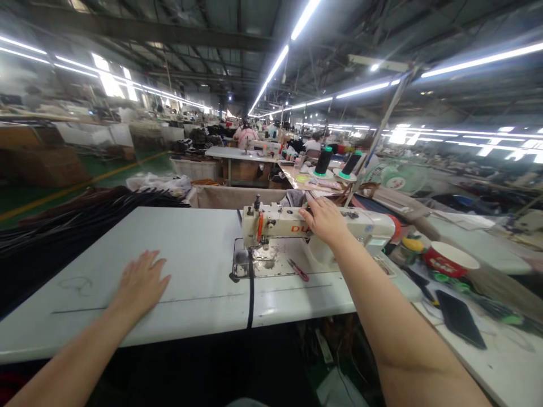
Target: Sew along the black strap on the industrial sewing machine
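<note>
My left hand lies on the white sewing table with its fingers stretched apart and nothing in it. My right hand rests on top of the white sewing machine, thumb out to the side and fingers reaching over the far edge, where their tips are partly hidden. A narrow black strip runs from under the machine's needle area across the tabletop and over the front edge. Pink-handled thread snips lie on the machine bed beside it.
Black fabric is piled along the table's left side. Two black thread cones stand behind the machine. At the right are a red bowl, a phone and a yellow-lidded jar. Other people sit farther back.
</note>
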`<act>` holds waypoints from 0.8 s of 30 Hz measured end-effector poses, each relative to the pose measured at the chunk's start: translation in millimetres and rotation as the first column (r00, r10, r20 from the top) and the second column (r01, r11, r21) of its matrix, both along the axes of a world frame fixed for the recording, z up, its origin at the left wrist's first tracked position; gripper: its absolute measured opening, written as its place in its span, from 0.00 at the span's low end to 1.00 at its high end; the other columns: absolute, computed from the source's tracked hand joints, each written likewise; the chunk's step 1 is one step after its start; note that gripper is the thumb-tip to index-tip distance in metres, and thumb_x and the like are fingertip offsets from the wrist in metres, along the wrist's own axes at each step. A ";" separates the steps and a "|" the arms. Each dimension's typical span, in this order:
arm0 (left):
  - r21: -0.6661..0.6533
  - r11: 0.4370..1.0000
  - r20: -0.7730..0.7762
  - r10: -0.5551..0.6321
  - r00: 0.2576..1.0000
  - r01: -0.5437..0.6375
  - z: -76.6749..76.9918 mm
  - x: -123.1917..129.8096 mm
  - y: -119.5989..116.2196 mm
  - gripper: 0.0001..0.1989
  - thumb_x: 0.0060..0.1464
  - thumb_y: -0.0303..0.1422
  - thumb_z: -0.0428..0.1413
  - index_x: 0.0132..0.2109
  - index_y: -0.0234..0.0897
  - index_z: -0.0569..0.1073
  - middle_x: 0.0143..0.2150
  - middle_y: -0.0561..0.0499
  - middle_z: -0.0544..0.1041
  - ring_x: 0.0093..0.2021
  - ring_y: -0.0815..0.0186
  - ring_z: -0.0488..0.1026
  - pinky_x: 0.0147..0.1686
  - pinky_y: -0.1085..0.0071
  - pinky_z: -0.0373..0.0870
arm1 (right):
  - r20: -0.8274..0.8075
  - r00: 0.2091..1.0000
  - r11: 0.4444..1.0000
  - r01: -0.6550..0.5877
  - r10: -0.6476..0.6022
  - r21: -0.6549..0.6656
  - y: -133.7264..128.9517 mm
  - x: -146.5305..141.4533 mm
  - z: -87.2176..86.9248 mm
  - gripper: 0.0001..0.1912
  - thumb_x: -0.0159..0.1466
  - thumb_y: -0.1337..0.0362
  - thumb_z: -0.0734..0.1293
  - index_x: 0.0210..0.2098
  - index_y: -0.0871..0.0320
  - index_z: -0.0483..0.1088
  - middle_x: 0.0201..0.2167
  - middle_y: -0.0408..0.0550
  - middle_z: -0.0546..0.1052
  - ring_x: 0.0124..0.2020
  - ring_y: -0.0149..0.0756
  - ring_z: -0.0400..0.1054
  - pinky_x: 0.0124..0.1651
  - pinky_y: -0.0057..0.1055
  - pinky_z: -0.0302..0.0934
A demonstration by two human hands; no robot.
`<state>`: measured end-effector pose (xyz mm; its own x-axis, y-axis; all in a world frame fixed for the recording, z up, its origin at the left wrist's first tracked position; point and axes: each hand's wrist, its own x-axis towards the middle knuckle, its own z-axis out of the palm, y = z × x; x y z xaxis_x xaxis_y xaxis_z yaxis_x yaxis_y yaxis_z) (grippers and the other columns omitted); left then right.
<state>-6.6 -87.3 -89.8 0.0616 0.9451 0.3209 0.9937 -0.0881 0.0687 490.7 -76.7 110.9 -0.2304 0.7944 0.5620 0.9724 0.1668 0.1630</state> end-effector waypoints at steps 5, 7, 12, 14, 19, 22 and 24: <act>0.028 0.956 0.182 -0.291 0.939 0.291 5.0 84.9 -2.2 0.21 0.61 0.31 0.48 0.57 0.30 0.75 0.70 0.36 0.68 0.68 0.51 0.70 0.70 0.56 0.66 | -0.156 0.986 0.990 -0.037 0.059 0.139 -40.1 -19.4 -13.9 0.26 0.76 0.49 0.57 0.58 0.64 0.71 0.55 0.67 0.77 0.61 0.58 0.68 0.65 0.50 0.59; 0.054 0.935 0.258 -0.351 0.900 0.350 5.1 114.1 -4.7 0.19 0.62 0.29 0.48 0.56 0.32 0.76 0.68 0.38 0.70 0.66 0.53 0.71 0.69 0.55 0.68 | -0.359 0.931 0.993 -0.029 0.068 0.113 -70.8 -36.1 -35.2 0.25 0.76 0.49 0.56 0.53 0.61 0.73 0.50 0.64 0.79 0.53 0.55 0.73 0.58 0.47 0.65; 0.120 0.868 0.364 -0.489 0.793 0.481 5.0 170.1 3.9 0.17 0.60 0.23 0.49 0.51 0.35 0.78 0.59 0.41 0.77 0.59 0.56 0.77 0.65 0.56 0.73 | -0.772 0.595 0.608 -0.534 -0.225 -0.588 -153.4 -79.1 -128.3 0.18 0.74 0.56 0.60 0.33 0.56 0.74 0.26 0.46 0.81 0.25 0.39 0.75 0.33 0.33 0.68; 0.168 0.858 0.380 -0.510 0.772 0.485 2.8 184.0 11.2 0.17 0.57 0.20 0.49 0.47 0.36 0.79 0.55 0.42 0.79 0.55 0.57 0.78 0.63 0.56 0.74 | -0.748 0.597 0.483 -0.583 -0.290 -0.653 -176.2 -89.4 -171.9 0.10 0.67 0.57 0.69 0.35 0.56 0.79 0.30 0.48 0.83 0.33 0.44 0.78 0.38 0.35 0.70; 0.200 0.875 0.361 -0.485 0.797 0.441 -6.5 195.4 18.2 0.17 0.53 0.16 0.50 0.44 0.36 0.77 0.50 0.42 0.79 0.54 0.56 0.76 0.60 0.54 0.75 | -0.809 0.388 0.529 -0.616 -0.441 -0.584 -192.3 -105.9 -248.7 0.32 0.61 0.57 0.75 0.63 0.57 0.72 0.61 0.63 0.76 0.58 0.56 0.74 0.60 0.48 0.68; 0.189 0.878 0.352 -0.478 0.805 0.440 -9.5 192.1 15.2 0.15 0.53 0.17 0.50 0.41 0.36 0.76 0.48 0.43 0.79 0.52 0.56 0.76 0.60 0.55 0.74 | -0.895 0.294 0.553 -0.708 -0.335 -0.440 -185.4 -116.1 -257.1 0.33 0.61 0.53 0.76 0.64 0.52 0.72 0.65 0.58 0.73 0.67 0.58 0.65 0.70 0.53 0.57; 0.185 0.887 0.372 -0.462 0.805 0.423 -10.3 189.9 13.6 0.15 0.53 0.17 0.50 0.40 0.37 0.75 0.46 0.43 0.79 0.50 0.57 0.76 0.58 0.56 0.74 | -0.934 0.227 0.536 -0.771 -0.274 -0.345 -180.7 -121.7 -251.4 0.26 0.63 0.48 0.75 0.57 0.52 0.77 0.60 0.56 0.77 0.65 0.56 0.68 0.70 0.51 0.57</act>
